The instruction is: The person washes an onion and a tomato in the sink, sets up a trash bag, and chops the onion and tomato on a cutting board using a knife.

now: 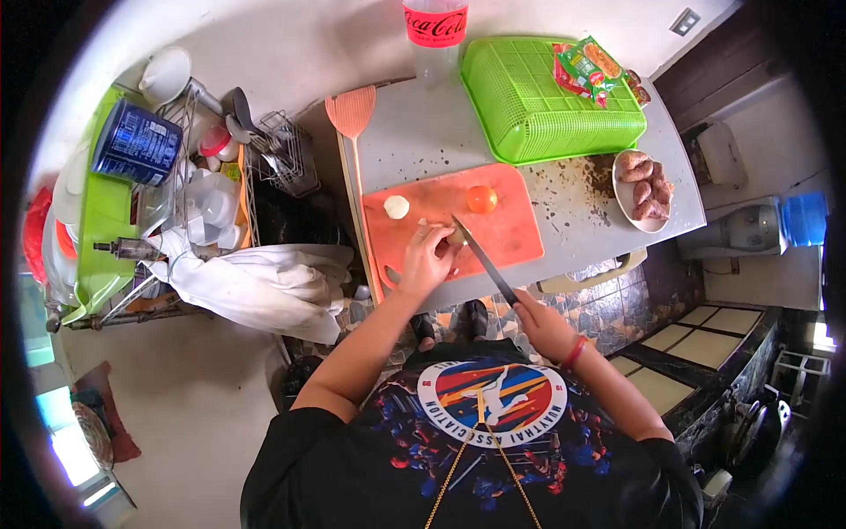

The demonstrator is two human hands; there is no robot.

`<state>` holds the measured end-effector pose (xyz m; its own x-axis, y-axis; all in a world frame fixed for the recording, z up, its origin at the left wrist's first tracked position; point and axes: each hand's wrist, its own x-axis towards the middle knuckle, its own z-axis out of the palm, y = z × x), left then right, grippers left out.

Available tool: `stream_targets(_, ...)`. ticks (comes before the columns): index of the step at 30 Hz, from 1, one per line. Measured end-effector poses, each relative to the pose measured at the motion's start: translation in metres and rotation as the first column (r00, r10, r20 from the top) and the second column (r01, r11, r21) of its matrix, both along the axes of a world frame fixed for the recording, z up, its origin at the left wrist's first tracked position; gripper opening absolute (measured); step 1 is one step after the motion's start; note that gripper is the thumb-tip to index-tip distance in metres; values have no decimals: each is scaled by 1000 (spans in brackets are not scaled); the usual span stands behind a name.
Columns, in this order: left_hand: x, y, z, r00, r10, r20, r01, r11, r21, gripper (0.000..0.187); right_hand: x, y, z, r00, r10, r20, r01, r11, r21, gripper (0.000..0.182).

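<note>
My right hand (544, 326) grips a kitchen knife (489, 264) by its handle, the blade slanting up and left over an orange-red cutting board (515, 220). My left hand (429, 257) rests low on the board with its fingers closed around a small pale-brown piece of food (456, 237). That piece touches or sits right beside the blade near its tip; its kind is too small to tell. Farther up the board lie a red tomato (481, 199) and a white, round, peeled bulb that looks like an onion (397, 207).
A pink fly swatter (351, 113) lies along the table's left edge. Behind the board are an upturned green basket (555, 115) with sachets (589, 70) on top and a Coca-Cola bottle (435, 40). A bowl of meat (650, 225) stands right; a dish rack (203, 176) stands left.
</note>
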<state>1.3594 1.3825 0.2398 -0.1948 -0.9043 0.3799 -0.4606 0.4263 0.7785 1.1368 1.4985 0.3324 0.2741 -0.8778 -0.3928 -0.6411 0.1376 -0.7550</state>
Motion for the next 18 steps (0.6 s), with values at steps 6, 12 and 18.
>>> stream_targets(6,2,0,-9,1000,-21,-16,21,1000,7,30,26,-17,-27,996,-65,-62,67,998,18,33)
stream_targets(12,-3,4,-1,992,5,-128,9,994,111,28,16,4,10,995,-49,-86,43,997,-63,32)
stream_targets(18,-2,3,0,990,38,-137,-26,996,88,26,16,11,16,988,-2,-157,11,998,58,35)
